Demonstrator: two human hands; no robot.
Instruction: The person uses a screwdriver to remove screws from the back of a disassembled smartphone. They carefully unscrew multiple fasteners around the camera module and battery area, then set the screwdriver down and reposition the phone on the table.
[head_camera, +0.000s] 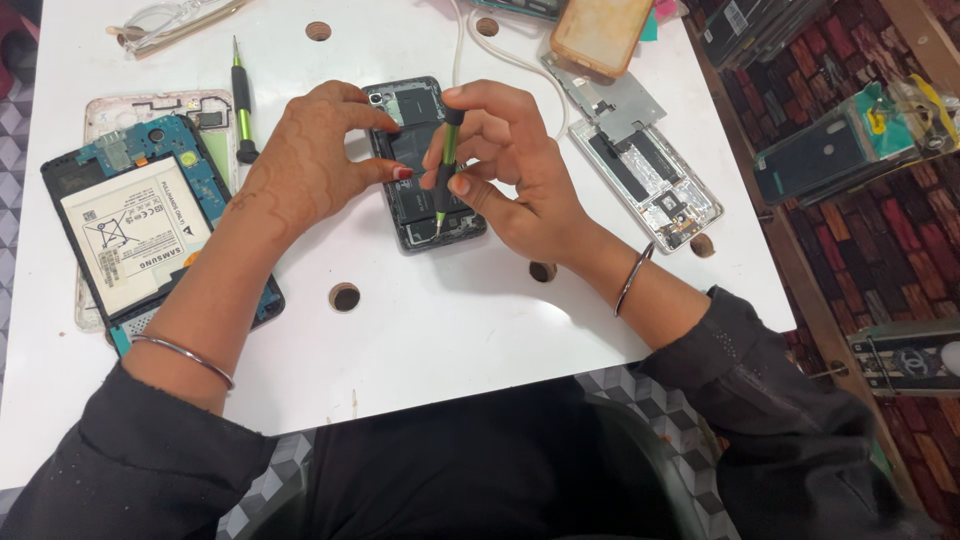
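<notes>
The opened black smartphone with its back cover off (424, 165) lies at the white table's (480, 320) centre. Your right hand (515, 170) pinches a slim green-and-black screwdriver (446, 165) upright, tip on the phone. Your left hand (310, 160), at nine o'clock, arches over it, fingertips steadying its edge.

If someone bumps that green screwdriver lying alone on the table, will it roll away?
Probably a little: the spare screwdriver has a round, slim handle and lies flat on the smooth white table. It looks stiff and light, so a nudge would likely move it easily.
</notes>
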